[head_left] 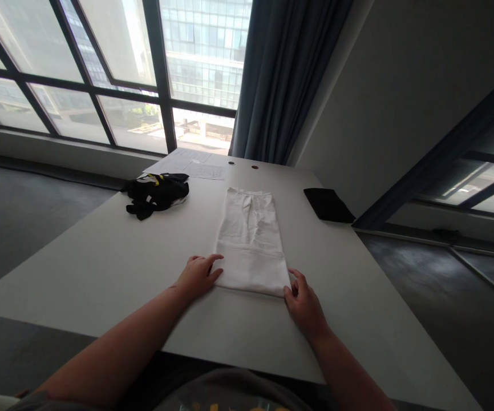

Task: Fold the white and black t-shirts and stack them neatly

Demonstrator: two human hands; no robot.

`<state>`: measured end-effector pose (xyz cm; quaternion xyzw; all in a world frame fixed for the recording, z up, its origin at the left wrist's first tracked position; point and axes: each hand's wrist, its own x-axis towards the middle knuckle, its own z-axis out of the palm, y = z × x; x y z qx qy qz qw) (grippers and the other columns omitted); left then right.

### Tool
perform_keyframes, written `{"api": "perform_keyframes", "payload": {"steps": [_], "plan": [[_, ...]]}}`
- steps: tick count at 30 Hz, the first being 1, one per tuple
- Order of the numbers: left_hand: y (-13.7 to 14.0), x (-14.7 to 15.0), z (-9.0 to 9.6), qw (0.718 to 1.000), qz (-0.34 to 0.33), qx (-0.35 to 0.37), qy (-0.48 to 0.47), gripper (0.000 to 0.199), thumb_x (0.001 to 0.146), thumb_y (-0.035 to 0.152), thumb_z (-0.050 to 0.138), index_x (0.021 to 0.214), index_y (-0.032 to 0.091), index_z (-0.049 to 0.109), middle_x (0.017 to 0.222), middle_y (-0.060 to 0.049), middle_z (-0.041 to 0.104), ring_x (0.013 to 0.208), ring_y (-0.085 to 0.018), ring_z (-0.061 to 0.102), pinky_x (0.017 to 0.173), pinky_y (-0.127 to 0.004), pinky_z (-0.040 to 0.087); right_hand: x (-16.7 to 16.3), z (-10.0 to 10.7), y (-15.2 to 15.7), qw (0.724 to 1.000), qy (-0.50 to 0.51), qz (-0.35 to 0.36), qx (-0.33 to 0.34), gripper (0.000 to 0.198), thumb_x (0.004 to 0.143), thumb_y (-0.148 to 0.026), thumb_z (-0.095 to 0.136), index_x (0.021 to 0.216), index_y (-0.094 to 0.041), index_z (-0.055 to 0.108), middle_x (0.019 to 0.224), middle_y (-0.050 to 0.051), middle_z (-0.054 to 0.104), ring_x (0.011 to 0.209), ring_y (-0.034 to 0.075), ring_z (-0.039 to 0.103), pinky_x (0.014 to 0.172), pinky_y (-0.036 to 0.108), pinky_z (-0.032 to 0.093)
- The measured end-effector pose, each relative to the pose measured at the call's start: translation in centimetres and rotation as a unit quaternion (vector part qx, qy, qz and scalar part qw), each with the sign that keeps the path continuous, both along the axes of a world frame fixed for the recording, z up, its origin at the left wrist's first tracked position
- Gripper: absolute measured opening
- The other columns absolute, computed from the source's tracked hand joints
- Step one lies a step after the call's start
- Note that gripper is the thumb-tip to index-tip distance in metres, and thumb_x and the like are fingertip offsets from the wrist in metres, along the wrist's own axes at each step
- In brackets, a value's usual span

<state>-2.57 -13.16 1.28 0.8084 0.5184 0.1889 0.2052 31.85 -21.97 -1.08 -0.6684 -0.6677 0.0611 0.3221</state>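
At the bottom edge, the person's grey top (pixel 234 382) shows yellow marks on its front, with a bare forearm reaching forward on either side of it over the white tabletop (pixel 247 331). The right hand (pixel 307 305) is at the near right corner of a folded white garment (pixel 253 271), thumb against the corner and forefinger bent beside the right edge; whether this grip pinches the cloth, I cannot tell. The left hand (pixel 198 275) is at the opposite edge, its grip apart, with a gap between thumb and forefinger and their tips at the cloth.

The garment lies flat in the middle of the tabletop, lengthwise away from the person. Its near part is a smooth folded panel; the far part is creased, with a band along the far end.

Beyond the hands, a flat black item (pixel 328 204) lies near the right edge, well apart from the garment. On the left sits a crumpled black bundle (pixel 155 194) with yellow and white patches. Behind it are printed papers (pixel 206 171), and to their right two small round fittings (pixel 231 163). Farthest off are a blue-grey curtain (pixel 287 74) and dark window frames (pixel 157 57), with a building (pixel 206 63) outside.
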Motion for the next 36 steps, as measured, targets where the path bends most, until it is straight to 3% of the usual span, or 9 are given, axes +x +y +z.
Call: {"api": "perform_keyframes", "payload": {"steps": [5, 11, 19, 26, 32, 36], "plan": [[-0.5, -0.1, 0.3, 0.999, -0.011, -0.004, 0.042, 0.038, 0.099, 0.038, 0.053, 0.133, 0.024, 0.065, 0.084, -0.003, 0.075, 0.088, -0.024, 0.072, 0.098, -0.039, 0.048, 0.1, -0.3, -0.3, 1.000, -0.021, 0.004, 0.007, 0.039, 0.093, -0.037, 0.051, 0.124, -0.018, 0.067, 0.075, 0.002, 0.062, 0.074, 0.022, 0.062, 0.076, 0.033, 0.050], [-1.3, -0.1, 0.3, 0.991, -0.024, 0.072, 0.112, 0.036, 0.100, 0.033, 0.050, 0.130, 0.021, 0.065, 0.095, -0.010, 0.079, 0.095, -0.027, 0.075, 0.096, -0.042, 0.049, -0.3, -0.7, 0.0, 0.997, -0.067, 0.038, 0.002, 0.027, 0.093, -0.032, 0.051, 0.100, -0.020, 0.074, 0.091, 0.008, 0.075, 0.089, 0.025, 0.069, 0.095, 0.039, 0.047], [-1.8, 0.0, 0.2, 0.988, 0.017, 0.067, 0.138, 0.032, 0.101, 0.032, 0.047, 0.123, 0.020, 0.067, 0.095, -0.011, 0.080, 0.094, -0.028, 0.076, 0.091, -0.041, 0.051, -0.5, -0.6, -0.6, 0.993, -0.106, 0.043, 0.002, 0.022, 0.097, -0.029, 0.052, 0.101, -0.021, 0.072, 0.098, 0.007, 0.076, 0.091, 0.023, 0.069, 0.092, 0.036, 0.042], [-2.5, -0.8, 0.0, 0.994, 0.017, 0.048, 0.092, 0.029, 0.101, 0.032, 0.049, 0.117, 0.021, 0.069, 0.094, -0.007, 0.079, 0.091, -0.025, 0.075, 0.088, -0.036, 0.051, -1.1, -0.4, -0.8, 0.991, -0.135, 0.018, 0.003, 0.018, 0.097, -0.025, 0.053, 0.098, -0.020, 0.070, 0.096, 0.008, 0.073, 0.093, 0.023, 0.066, 0.087, 0.034, 0.039], [-2.7, -0.8, 0.0, 0.995, 0.014, 0.033, 0.094, 0.026, 0.100, 0.030, 0.050, 0.111, 0.025, 0.073, 0.093, -0.006, 0.080, 0.090, -0.023, 0.074, 0.086, -0.034, 0.050, -1.1, -0.3, -0.9, 0.992, -0.115, 0.006, -0.049, 0.022, 0.098, -0.021, 0.047, 0.101, -0.021, 0.069, 0.095, 0.006, 0.075, 0.091, 0.022, 0.068, 0.088, 0.034, 0.036], [-3.1, -1.0, 0.0, 0.996, -0.001, 0.026, 0.091, 0.023, 0.099, 0.031, 0.053, 0.106, 0.026, 0.075, 0.094, -0.006, 0.080, 0.090, -0.023, 0.074, 0.085, -0.033, 0.051, -0.6, -0.5, -1.5, 0.993, -0.110, -0.004, -0.049, 0.021, 0.097, -0.024, 0.049, 0.098, -0.021, 0.070, 0.089, 0.006, 0.074, 0.087, 0.023, 0.068, 0.088, 0.035, 0.037]]}}
